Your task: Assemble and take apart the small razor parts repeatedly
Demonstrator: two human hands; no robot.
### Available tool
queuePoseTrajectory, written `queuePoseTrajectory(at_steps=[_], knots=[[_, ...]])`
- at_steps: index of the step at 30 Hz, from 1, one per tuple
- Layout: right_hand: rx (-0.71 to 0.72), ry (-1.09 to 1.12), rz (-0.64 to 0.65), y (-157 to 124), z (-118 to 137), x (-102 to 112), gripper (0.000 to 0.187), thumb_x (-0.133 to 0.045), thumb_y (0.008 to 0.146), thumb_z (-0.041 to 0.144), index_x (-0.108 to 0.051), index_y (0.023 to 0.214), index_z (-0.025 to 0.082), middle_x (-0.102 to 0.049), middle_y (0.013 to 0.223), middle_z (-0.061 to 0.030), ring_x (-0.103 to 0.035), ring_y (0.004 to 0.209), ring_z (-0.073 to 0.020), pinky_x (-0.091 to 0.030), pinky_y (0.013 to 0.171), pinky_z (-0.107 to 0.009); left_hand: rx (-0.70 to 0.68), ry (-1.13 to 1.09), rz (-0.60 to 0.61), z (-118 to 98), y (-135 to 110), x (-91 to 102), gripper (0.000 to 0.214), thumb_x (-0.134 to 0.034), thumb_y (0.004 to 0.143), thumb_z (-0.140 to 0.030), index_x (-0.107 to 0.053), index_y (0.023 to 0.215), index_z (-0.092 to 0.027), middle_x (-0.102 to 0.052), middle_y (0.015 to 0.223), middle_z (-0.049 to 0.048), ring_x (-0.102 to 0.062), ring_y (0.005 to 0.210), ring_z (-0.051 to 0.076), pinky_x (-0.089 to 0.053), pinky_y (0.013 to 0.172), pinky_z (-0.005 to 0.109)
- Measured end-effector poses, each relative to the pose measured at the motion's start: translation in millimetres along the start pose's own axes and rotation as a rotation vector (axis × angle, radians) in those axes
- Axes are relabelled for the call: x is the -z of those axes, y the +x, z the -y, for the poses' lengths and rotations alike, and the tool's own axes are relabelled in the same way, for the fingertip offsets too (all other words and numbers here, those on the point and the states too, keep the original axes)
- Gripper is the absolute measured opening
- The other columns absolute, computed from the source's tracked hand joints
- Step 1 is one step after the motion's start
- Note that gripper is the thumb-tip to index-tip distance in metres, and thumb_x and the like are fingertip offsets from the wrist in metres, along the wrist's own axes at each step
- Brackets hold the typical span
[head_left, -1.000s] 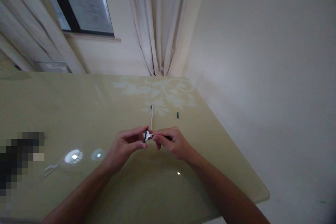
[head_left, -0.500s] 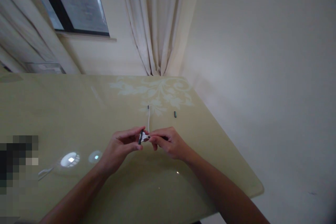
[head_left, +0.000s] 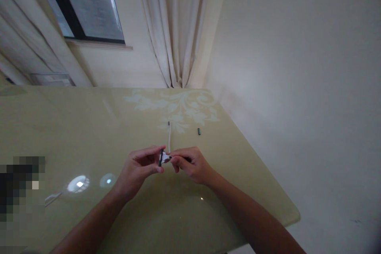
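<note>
Over the table, my left hand [head_left: 134, 172] is closed in a pinch, thumb and fingers at the two ends of a black strip. That strip forms one edge of a small black-and-white piece [head_left: 164, 158], whose pale part narrows toward the right. My right hand [head_left: 192, 164] is closed at this narrow end; its fingers hide whatever continues there. Just beyond the hands lies a thin white stick or cord [head_left: 170, 137] with a dark tip, its near end hidden. A small dark, greenish oblong piece [head_left: 199, 131] lies apart to the right.
A glossy yellowish table [head_left: 238, 174] with a pale floral pattern runs to a rounded corner at the right. The wall [head_left: 297, 87] stands beside it. Curtains [head_left: 178, 27] hang behind the far edge. At left lie a white cord [head_left: 53, 198] and a blurred-out dark patch.
Both hands keep their hold on the black-and-white piece, nearly in place. The whole view has shifted slightly; the pieces on the table lie as before.
</note>
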State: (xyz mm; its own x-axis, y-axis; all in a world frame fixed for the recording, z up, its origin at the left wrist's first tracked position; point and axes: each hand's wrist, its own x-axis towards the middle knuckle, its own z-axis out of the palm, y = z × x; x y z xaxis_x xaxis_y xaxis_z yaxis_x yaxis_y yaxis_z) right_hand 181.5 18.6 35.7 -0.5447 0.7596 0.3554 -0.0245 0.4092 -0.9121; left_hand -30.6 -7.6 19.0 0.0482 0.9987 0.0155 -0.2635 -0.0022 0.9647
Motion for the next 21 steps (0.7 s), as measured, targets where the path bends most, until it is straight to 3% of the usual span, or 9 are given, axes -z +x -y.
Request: queuePoseTrajectory(at_steps=[12, 21], knots=[[-0.043, -0.061, 0.025, 1.3, 0.8, 4.0, 0.039, -0.059, 0.101, 0.047, -0.082, 0.101, 0.015, -0.061, 0.065, 0.0008, -0.046, 0.056, -0.0102, -0.036, 0.056, -0.023, -0.073, 0.162, -0.002, -2.6, 0.8, -1.2, 0.045, -0.093, 0.058, -0.02, -0.084, 0.102, -0.024, -0.07, 0.077, 0.0014, -0.062, 0.071, 0.014, -0.052, 0.065, 0.025], [-0.06, -0.081, -0.013, 1.9, 4.2, 4.8, 0.033, -0.059, 0.102, 0.04, -0.08, 0.099, 0.016, -0.063, 0.066, 0.001, -0.046, 0.056, -0.0097, -0.035, 0.057, -0.022, -0.029, 0.114, 0.018, 5.5, 0.9, 1.4, 0.045, -0.092, 0.066, -0.025, -0.08, 0.11, -0.025, -0.069, 0.079, 0.0007, -0.061, 0.072, 0.012, -0.051, 0.068, 0.023]])
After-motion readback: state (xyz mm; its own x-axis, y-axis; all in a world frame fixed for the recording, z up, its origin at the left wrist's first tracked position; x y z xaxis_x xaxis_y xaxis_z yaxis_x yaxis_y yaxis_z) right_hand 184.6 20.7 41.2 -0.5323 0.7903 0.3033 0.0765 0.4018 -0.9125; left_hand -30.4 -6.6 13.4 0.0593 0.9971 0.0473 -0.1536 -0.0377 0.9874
